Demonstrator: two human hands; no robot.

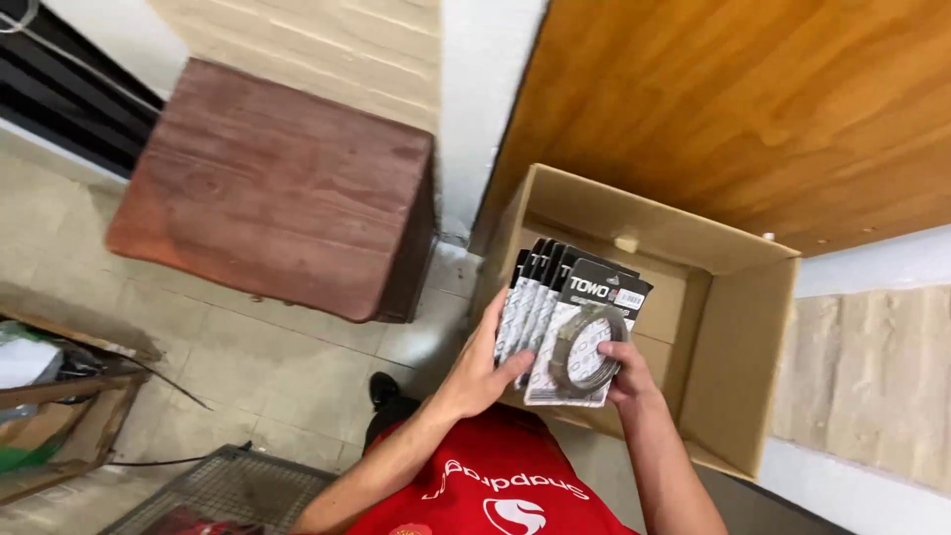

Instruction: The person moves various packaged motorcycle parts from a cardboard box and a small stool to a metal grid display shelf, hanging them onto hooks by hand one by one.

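Fingers of both hands are closed around a fanned stack of flat black-and-white blister-card packs, each with a dark coiled ring under clear plastic. Left hand grips the stack's left edge, thumb over the front near the bottom, other fingers curled behind and along the side. Right hand pinches the lower right corner of the front pack, thumb on the face beside the coil, other fingers hidden behind.

Location: stack is held in the air, tilted towards the camera, over the near-left part of an open brown cardboard box. Box looks mostly bare inside; one small pale scrap near the far wall.

Handling, my read:
- Light overall; thin card plus a small coil each.
- Cards stiff enough to hold shape but will bend if squeezed mid-span.
- Glossy faces, so packs probably slide against each other; the fan spread suggests this.
- Best hold: clamp both long edges or the bottom edge so all packs are trapped together. Avoid pressing the plastic bubble.
- Not fragile, but corners could crease.

Around: a reddish-brown wooden stool stands to the left on pale floor tiles, an orange-brown wooden door behind the box, a wire mesh basket at bottom left.
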